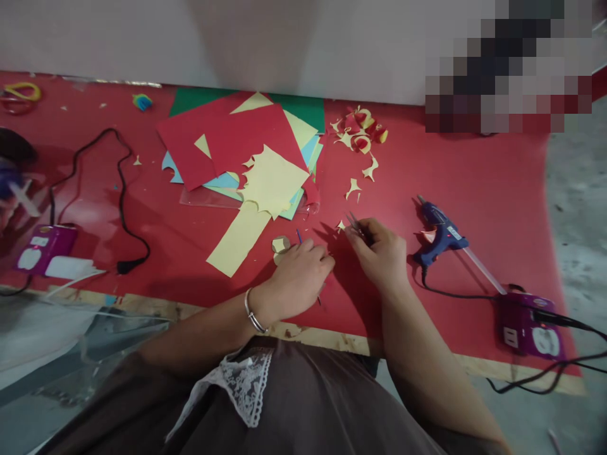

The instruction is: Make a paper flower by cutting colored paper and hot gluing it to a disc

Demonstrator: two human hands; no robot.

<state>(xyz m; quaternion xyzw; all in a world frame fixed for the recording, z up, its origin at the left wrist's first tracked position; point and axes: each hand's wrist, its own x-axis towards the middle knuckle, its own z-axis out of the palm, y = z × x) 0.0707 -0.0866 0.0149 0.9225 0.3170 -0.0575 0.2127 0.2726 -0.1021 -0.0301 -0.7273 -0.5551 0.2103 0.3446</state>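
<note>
Metal scissors [355, 225], one pair, long axis pointing forward-left, are gripped by the right hand [382, 253] above the red table [488, 208], between two purple boxes [528, 325]. What the curled left hand [298, 277] holds cannot be told.

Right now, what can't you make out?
All in the head view:
Left hand: palm side, and anything held there, hidden by the hand itself.
Scissors: handles mostly covered by the right hand.
Glue gun at far left: cut off by the left edge.
Purple box at right: label print too small.
</note>
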